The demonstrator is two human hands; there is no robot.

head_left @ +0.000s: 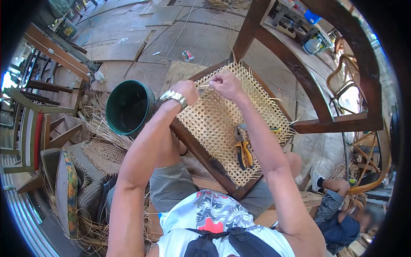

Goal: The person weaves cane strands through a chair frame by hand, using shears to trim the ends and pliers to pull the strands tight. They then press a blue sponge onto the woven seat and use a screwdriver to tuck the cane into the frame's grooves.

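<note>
Left hand (186, 91), w/ a metal wristwatch (173, 96) on the wrist, is pinched narrow on a thin pale cane strand (204, 85) at the far edge of the woven cane chair seat (218, 124). Right hand (227, 83) sits just beside it, fingers closed on the same strand, the two nearly touching over the seat's far corner.

Head view only: the seat is a honeycomb weave of pale cane in a dark wooden chair frame (201, 152), tilted across the person's lap. Yellow-handled pliers (244, 150) lie on the weave nearer the body, well apart from both hands, toward the seat's right edge. A dark green plastic bucket (128, 107) stands on the floor just beside the seat's left edge, near the left forearm. Loose straw and cane scraps (100, 128) lie on the floor around it. Another person (338, 210) sits low at the right.

To do this well, I'd judge: keep the strand taut btwn both hands, feed it flat w/o twist, follow the weave pattern, and snug it at the frame edge before letting go.
</note>
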